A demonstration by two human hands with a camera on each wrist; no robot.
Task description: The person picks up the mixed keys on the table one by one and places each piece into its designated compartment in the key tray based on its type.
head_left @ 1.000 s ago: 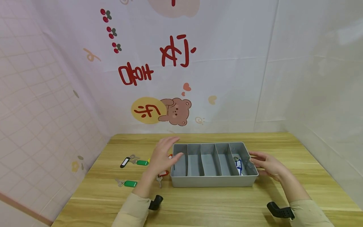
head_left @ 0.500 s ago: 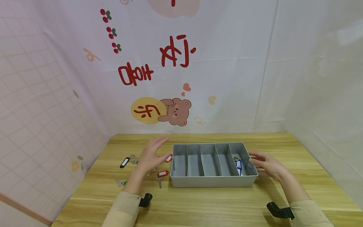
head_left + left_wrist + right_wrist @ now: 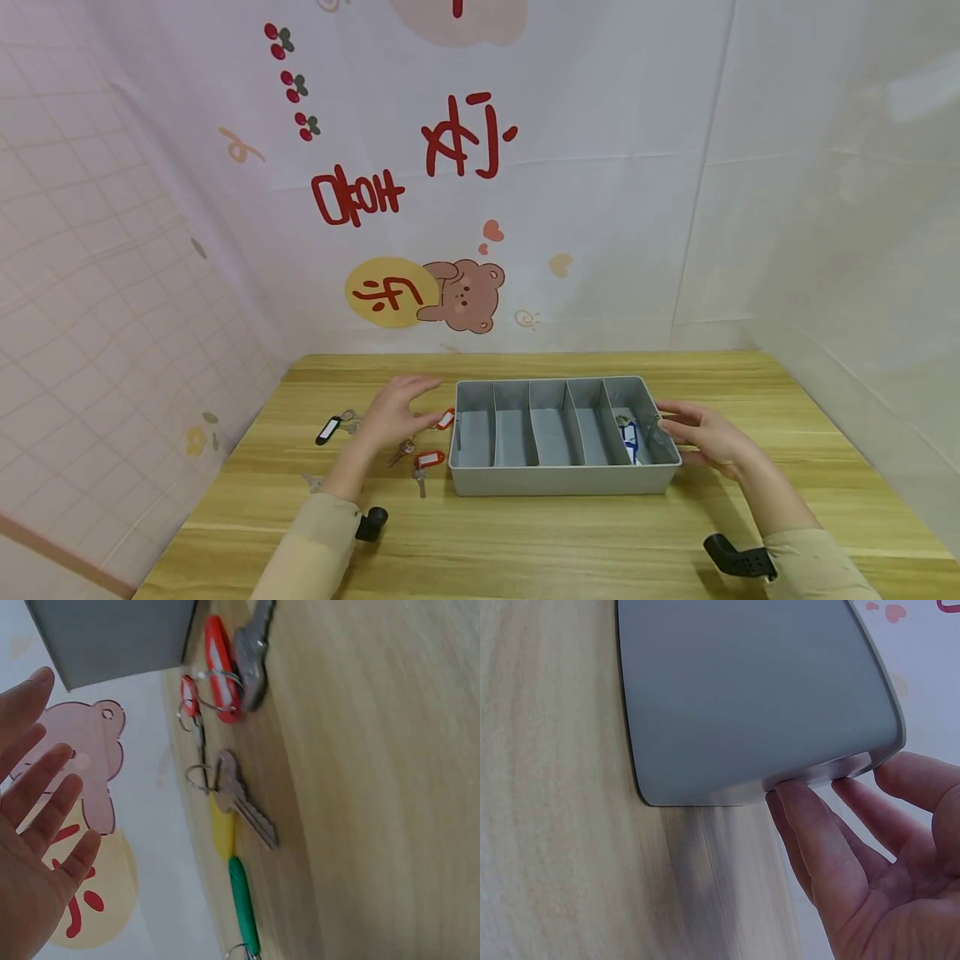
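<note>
A grey tray [image 3: 562, 481] with a row of compartments stands on the wooden table. Its rightmost compartment holds a blue-edged key tag [image 3: 631, 437]. My right hand [image 3: 708, 437] rests against the tray's right end, fingertips on the outer wall and thumb at the rim. My left hand [image 3: 393, 414], fingers spread and holding nothing, hovers above the keys left of the tray. Two red key tags, one nearer [image 3: 430, 459] and one farther [image 3: 446, 418], lie beside the tray. A yellow tag [image 3: 221, 827] and a green tag [image 3: 244, 904] show in the left wrist view.
A black key tag [image 3: 327, 430] with a key lies farther left on the table. Another key [image 3: 312, 482] is partly hidden by my left arm. A printed white curtain [image 3: 600, 250] hangs behind the table.
My left hand has moved left, away from the tray's left end, uncovering the red tags and covering the green ones in the head view. The right hand and tray stay put.
</note>
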